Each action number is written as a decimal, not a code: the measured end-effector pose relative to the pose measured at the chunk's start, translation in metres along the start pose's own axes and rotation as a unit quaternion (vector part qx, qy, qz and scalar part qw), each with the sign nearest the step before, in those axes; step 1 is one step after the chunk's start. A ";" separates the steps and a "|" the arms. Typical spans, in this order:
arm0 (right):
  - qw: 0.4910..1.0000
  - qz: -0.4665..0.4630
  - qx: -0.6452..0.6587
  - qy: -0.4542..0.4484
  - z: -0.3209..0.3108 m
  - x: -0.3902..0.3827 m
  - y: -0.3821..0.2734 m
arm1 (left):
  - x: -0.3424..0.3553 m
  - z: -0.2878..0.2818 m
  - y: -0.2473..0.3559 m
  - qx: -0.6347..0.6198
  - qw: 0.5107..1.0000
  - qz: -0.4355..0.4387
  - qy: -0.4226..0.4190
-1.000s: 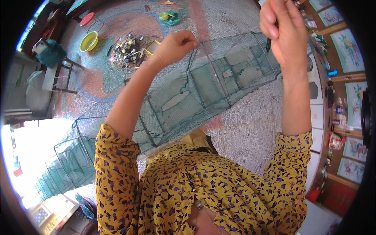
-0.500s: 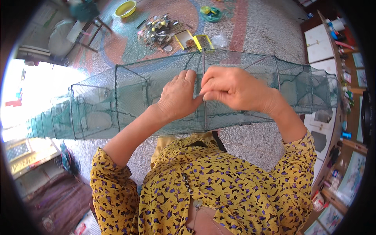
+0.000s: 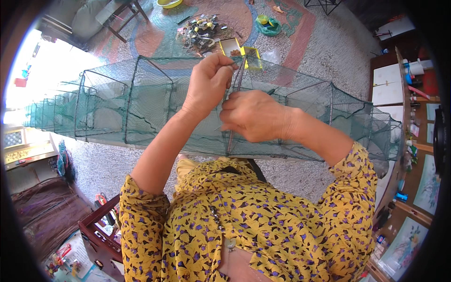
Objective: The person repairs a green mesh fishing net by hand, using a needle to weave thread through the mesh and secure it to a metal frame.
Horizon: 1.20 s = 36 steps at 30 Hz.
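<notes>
So there's this long green mesh net [image 3: 108, 105] with dark frames stretched right across in front of the person, and both hands are at its middle, close to one upright frame bar [image 3: 241, 75]. The left hand [image 3: 210, 83] has thumb and fingers bunched near the top edge, while the right hand [image 3: 257, 115] is just below with fingers curled in (can't tell if either is fully closed, or what's between the fingertips, sorry). Past the net, a yellow box [image 3: 252, 61] and a green bag [image 3: 267, 29] sit on the floor.
</notes>
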State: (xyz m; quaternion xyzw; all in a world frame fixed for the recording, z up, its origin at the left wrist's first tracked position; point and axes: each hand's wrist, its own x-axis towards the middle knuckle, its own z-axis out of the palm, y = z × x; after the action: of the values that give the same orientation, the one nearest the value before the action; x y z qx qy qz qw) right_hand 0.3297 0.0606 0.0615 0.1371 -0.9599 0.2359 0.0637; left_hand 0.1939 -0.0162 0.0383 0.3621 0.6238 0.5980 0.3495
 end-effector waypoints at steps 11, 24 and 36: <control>0.999 -0.027 -0.012 0.038 0.005 0.000 0.011 | 0.009 0.002 -0.005 0.105 0.986 0.073 -0.106; 0.924 0.175 0.207 0.270 -0.095 -0.007 0.042 | 0.005 0.014 -0.004 0.220 0.968 0.119 -0.037; 0.964 0.224 0.132 0.062 -0.078 -0.016 0.114 | -0.010 0.030 -0.011 0.246 0.950 0.180 0.066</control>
State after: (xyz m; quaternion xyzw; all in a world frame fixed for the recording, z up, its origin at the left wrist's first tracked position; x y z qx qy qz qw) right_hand 0.3159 0.1983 0.0771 -0.0894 -0.9207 0.3767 0.0499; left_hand 0.2246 -0.0100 0.0257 0.5025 0.6978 0.5017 0.0946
